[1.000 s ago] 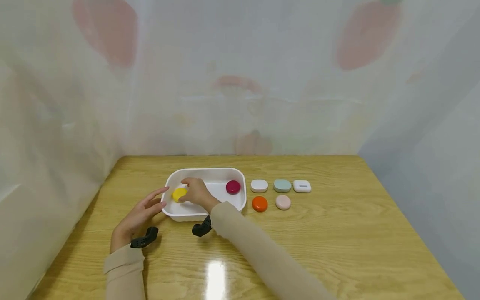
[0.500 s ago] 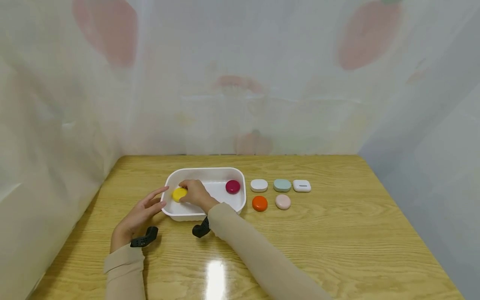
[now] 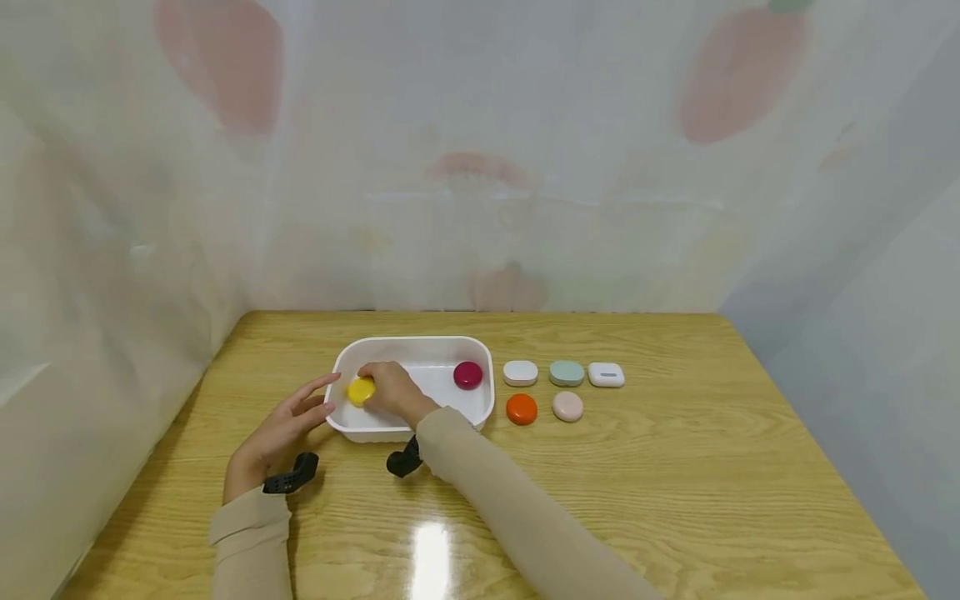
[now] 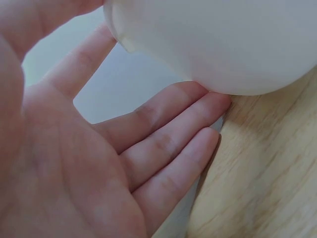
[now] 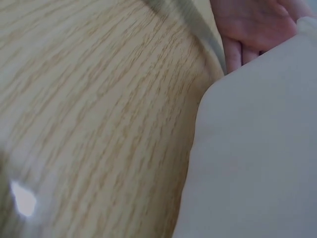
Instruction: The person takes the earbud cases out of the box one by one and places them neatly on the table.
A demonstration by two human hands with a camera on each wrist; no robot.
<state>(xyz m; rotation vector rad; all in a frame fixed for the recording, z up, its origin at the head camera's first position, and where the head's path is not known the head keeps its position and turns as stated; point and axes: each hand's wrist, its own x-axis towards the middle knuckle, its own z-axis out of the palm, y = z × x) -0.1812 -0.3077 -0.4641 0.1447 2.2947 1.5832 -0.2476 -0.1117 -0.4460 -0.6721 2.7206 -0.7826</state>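
Note:
Inside a white rectangular bin point(image 3: 408, 435), near its left end, my right hand point(image 3: 395, 392) pinches a small round yellow case point(image 3: 361, 392) between thumb and fingers. The right wrist view looks at the bin's outer wall point(image 5: 257, 148), which hides that hand and the yellow case. My left hand point(image 3: 279, 431) touches the bin's left end from outside. Its fingers point(image 4: 171, 144) are extended, their tips against the lower wall, while the thumb reaches the rim. A dark red round case point(image 3: 468, 375) lies at the bin's right end.
Right of the bin, on the wooden table point(image 3: 675, 492), stand a white oval case point(image 3: 520, 372), a pale green one point(image 3: 566, 373) and a white earbud case point(image 3: 606, 375). Nearer sit a round orange case point(image 3: 521, 409) and a pale pink one point(image 3: 567, 407). Sheeting hangs behind.
My right fingers have closed in on the yellow case, with the hand shifting very slightly. The left hand and the bin have kept their places.

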